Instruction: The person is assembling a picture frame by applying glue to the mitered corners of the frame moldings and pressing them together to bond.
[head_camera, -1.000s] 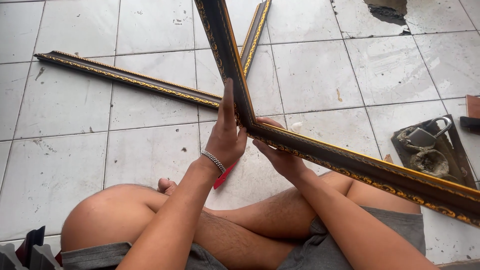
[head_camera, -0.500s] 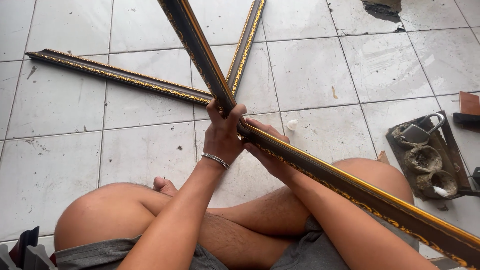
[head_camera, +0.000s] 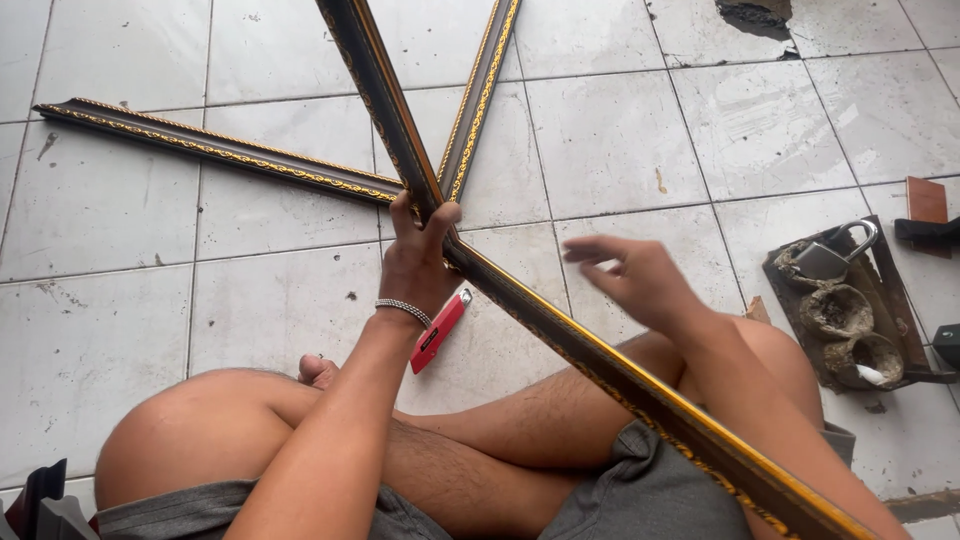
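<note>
Blurring right hand (head_camera: 640, 285), frame moulding (head_camera: 600, 360) cropped

The person wears grey shorts (head_camera: 640, 490) with a stitched hem; legs are bare below them, with dark hair on the shins. Both arms are bare, without sleeves. The left hand (head_camera: 415, 265) has 1 silver beaded bracelet (head_camera: 403, 310) at the wrist. The right hand (head_camera: 640, 280) is blurred. The toes (head_camera: 318, 370) are bare.

Frame mouldings (head_camera: 390, 110): dark, semi-glossy finish with gilt ornamental edging. Floor (head_camera: 620, 140): glazed white tiles, scuffed and stained, with dark grout lines. Bracelet (head_camera: 403, 310): silvery metal links. Utility knife (head_camera: 440, 330): glossy red plastic. Shorts (head_camera: 640, 490): matt grey cloth.
</note>
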